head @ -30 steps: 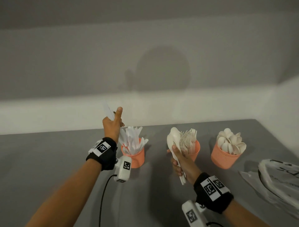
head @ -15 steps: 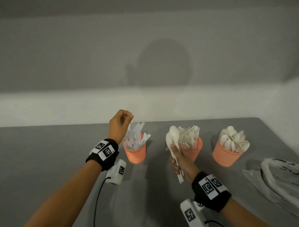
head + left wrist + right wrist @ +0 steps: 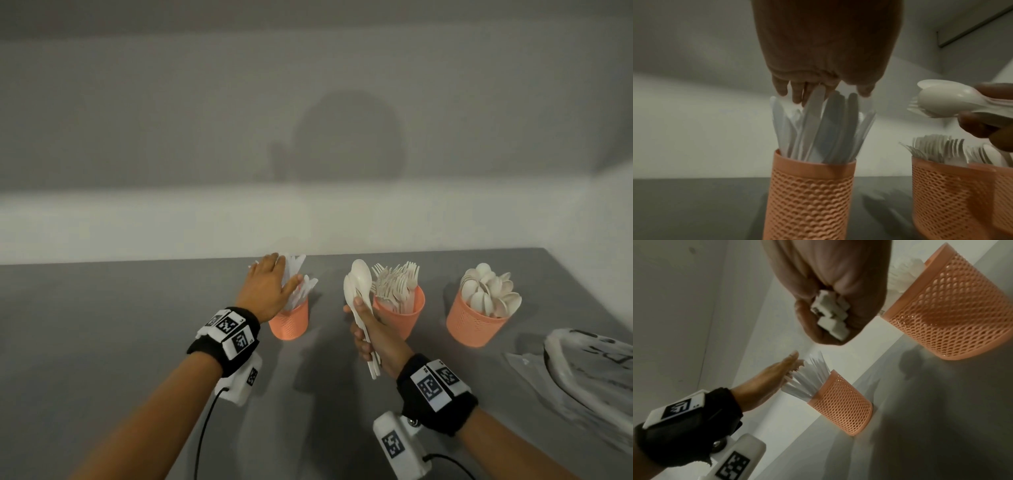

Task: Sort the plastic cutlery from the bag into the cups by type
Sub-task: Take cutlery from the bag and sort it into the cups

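Note:
Three orange mesh cups stand in a row on the grey table. The left cup (image 3: pixel 289 322) (image 3: pixel 809 194) (image 3: pixel 840 405) holds white knives (image 3: pixel 818 126), the middle cup (image 3: pixel 400 313) (image 3: pixel 962 191) white forks (image 3: pixel 397 284), the right cup (image 3: pixel 474 323) white spoons (image 3: pixel 489 291). My left hand (image 3: pixel 270 287) (image 3: pixel 818 91) (image 3: pixel 772 374) lies flat with straight fingers on the knife tips. My right hand (image 3: pixel 370 332) (image 3: pixel 830 316) grips a bundle of white spoons (image 3: pixel 359 284) (image 3: pixel 947 100) upright, just left of the fork cup.
A crumpled white plastic bag (image 3: pixel 589 373) lies at the right edge of the table. A pale wall runs close behind the cups. Bare grey tabletop (image 3: pixel 120 325) stretches left of the knife cup and in front of the row.
My left hand held a knife above the left cup, lowered it in, and now is flat on the knives with nothing in it. The right hand has kept its bundle nearly still.

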Motion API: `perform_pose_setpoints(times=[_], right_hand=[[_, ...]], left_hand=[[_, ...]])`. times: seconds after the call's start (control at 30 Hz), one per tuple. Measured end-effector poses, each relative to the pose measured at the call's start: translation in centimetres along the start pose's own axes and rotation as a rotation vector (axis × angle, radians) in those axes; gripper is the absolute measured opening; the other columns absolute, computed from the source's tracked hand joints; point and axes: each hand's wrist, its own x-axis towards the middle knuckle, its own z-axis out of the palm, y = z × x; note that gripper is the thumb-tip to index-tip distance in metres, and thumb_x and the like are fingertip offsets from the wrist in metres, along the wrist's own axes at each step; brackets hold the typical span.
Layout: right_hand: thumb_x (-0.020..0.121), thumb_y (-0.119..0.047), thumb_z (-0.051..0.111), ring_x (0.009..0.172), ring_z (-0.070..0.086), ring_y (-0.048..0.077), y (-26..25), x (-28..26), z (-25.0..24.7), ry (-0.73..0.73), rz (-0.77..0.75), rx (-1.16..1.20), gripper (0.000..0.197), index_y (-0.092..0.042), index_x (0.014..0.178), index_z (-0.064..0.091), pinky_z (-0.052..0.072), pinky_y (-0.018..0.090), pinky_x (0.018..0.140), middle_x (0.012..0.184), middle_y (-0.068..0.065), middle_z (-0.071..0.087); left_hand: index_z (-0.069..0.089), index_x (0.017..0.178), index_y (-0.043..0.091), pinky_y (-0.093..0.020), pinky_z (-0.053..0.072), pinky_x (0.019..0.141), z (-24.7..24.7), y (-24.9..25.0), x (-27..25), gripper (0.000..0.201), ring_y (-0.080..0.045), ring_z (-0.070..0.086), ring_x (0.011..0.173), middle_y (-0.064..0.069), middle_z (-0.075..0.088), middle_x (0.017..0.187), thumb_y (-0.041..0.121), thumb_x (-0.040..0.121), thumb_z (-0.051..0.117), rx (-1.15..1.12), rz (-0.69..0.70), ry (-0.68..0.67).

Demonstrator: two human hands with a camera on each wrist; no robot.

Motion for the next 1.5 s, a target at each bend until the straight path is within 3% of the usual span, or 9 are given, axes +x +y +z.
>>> perform_pose_setpoints(times=[0.13,0.5,0.73,0.83,1.0,1.1,1.27,1.4,1.5], right_hand=[[0.096,-0.042,0.039,0.032,0.033,0.003,-0.5,-0.3,-0.3,-0.004,-0.003,0.017,0.033,-0.014,0.098,0.056,0.030,0.016,0.033,0.050,-0.004,0.039],[0.095,-0.038,0.045,0.033,0.033,0.003,-1.2,-1.0,-0.6,-0.037,0.031,0.047,0.025,-0.017,0.093,0.057,0.029,0.016,0.033,0.049,-0.005,0.038],[0.096,-0.037,0.043,0.036,0.038,0.004,-0.8,-1.4,-0.7,0.022,-0.036,-0.050,0.023,-0.018,0.093,0.055,0.031,0.017,0.036,0.055,-0.002,0.043],[0.097,-0.037,0.043,0.033,0.037,0.004,-0.8,-1.6,-0.4,0.029,-0.080,-0.075,0.024,-0.015,0.097,0.053,0.030,0.017,0.034,0.055,-0.002,0.045],[0.098,-0.026,0.043,0.037,0.040,0.009,-0.3,-2.4,-0.1,0.046,-0.211,-0.281,0.021,-0.012,0.110,0.053,0.031,0.019,0.035,0.055,0.000,0.048],[0.094,-0.021,0.050,0.035,0.040,0.001,-0.1,-3.4,-0.2,-0.012,-0.239,-0.399,0.005,-0.024,0.094,0.055,0.032,0.018,0.036,0.054,-0.007,0.047],[0.091,-0.021,0.054,0.033,0.033,0.005,-0.1,-4.2,-1.9,-0.148,-0.006,-0.180,0.027,-0.016,0.065,0.048,0.030,0.018,0.036,0.040,-0.006,0.033],[0.095,-0.020,0.041,0.030,0.029,0.003,-1.0,-5.0,-3.3,-0.330,0.205,0.026,0.026,-0.016,0.070,0.048,0.025,0.014,0.032,0.036,-0.009,0.033],[0.092,-0.011,0.047,0.034,0.039,0.008,-0.4,-4.9,-3.3,-0.167,0.103,-0.225,0.014,-0.014,0.079,0.052,0.034,0.020,0.036,0.049,0.000,0.048]], left_hand=[[0.032,0.142,0.004,-0.040,0.021,0.115,0.2,0.7,0.6,0.070,-0.029,0.029,0.139,-0.016,0.033,0.149,0.044,0.089,0.010,-0.085,-0.031,0.110],[0.016,0.149,0.013,-0.043,0.005,0.119,1.3,1.8,0.3,0.081,-0.028,0.005,0.146,-0.014,0.011,0.157,0.065,0.087,0.018,-0.056,-0.106,0.055],[0.051,0.128,0.011,-0.017,0.043,0.088,-1.8,6.6,-2.2,0.037,-0.013,0.055,0.108,-0.001,0.057,0.119,0.029,0.097,0.043,-0.676,-0.014,0.409],[0.053,0.120,0.012,-0.006,0.043,0.073,-1.2,9.2,-3.7,0.028,-0.006,0.056,0.087,0.006,0.058,0.098,0.024,0.095,0.048,-0.908,-0.133,0.237],[0.052,0.114,0.010,-0.039,0.054,0.078,1.8,12.1,-5.2,0.052,-0.021,0.066,0.083,-0.009,0.068,0.097,0.050,0.082,0.061,-1.249,-0.305,-0.055],[0.062,0.095,0.010,-0.036,0.055,0.080,2.2,13.2,-5.5,0.028,-0.020,0.068,0.083,-0.010,0.070,0.090,0.036,0.085,0.064,-1.379,-0.323,-0.041],[0.057,0.112,0.004,-0.036,0.055,0.087,2.3,14.1,-5.8,0.031,-0.022,0.069,0.093,-0.013,0.071,0.099,0.018,0.085,0.064,-1.642,-0.318,-0.216],[0.061,0.087,0.008,-0.033,0.053,0.073,2.3,15.1,-6.1,0.010,-0.026,0.065,0.081,-0.005,0.067,0.072,0.014,0.080,0.065,-1.582,-0.275,-0.155],[0.060,0.094,0.005,-0.032,0.053,0.070,2.7,16.3,-5.5,0.014,-0.027,0.063,0.082,-0.008,0.064,0.080,0.007,0.080,0.062,-1.378,-0.344,0.038]])
